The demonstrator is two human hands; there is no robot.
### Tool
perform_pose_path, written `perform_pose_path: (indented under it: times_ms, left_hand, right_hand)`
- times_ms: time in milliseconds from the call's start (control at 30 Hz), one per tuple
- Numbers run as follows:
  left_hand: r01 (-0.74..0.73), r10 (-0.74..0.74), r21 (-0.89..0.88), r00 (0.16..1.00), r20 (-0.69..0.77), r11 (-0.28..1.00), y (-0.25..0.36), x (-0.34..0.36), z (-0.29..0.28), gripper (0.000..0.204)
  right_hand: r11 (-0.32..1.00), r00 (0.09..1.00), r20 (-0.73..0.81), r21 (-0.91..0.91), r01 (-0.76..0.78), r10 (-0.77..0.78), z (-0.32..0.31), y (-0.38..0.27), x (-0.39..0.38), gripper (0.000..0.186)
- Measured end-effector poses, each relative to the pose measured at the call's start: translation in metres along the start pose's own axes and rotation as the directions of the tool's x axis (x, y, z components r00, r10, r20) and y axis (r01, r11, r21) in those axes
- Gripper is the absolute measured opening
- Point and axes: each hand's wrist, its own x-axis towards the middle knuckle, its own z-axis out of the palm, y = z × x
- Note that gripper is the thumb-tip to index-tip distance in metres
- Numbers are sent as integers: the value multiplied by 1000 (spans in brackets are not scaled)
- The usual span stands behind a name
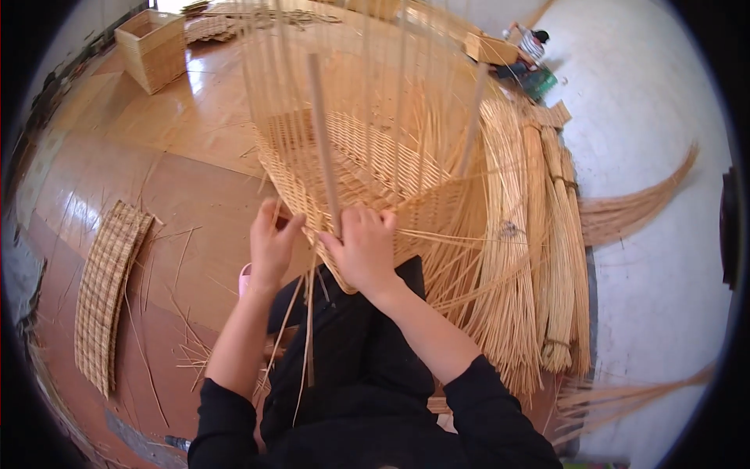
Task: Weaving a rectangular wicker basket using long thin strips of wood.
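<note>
A half-woven wicker basket (363, 152) tilts over my lap, with tall upright stakes standing from its woven walls. My right hand (363, 248) grips its near corner, fingers over the rim beside a thick wooden corner post (321, 129). At the left of that corner, my left hand (272, 246) has its fingers curled around a thin wicker strand, blurred at the fingertips. Loose strand ends (309, 289) hang below the corner between my hands. Part of the near wall is hidden by my right hand.
Bundles of long wicker rods (539, 258) lie to the right. At the left lies a curved woven panel (112, 293), with loose scraps (187, 359) nearby. A tall finished basket (152, 55) stands far left. Far right, another person (533, 47) sits beside woven work.
</note>
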Motion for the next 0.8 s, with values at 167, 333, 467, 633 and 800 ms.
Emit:
perform_pose_path:
  times_ms: [167,333,467,633,800]
  left_hand:
    - [-220,104,416,953,284,882,41,43,18,14]
    - [176,-263,196,621,738,965,76,55,12,68]
    - [200,-233,146,538,810,969,85,57,11,71]
    - [186,-291,225,562,774,956,88,52,12,68]
    - [187,-316,258,665,677,948,92,40,14,76]
  right_hand:
    - [1000,998,-53,-1,-17,17,18,4,-6,29]
    - [1000,965,-263,10,3,-1,32,5,-5,35]
    - [997,965,-258,74,-38,56,25,0,-4,40]
    - [662,961,11,723,-198,276,-5,4,3,56]
    - [795,959,-152,597,-105,241,-14,19,15,44]
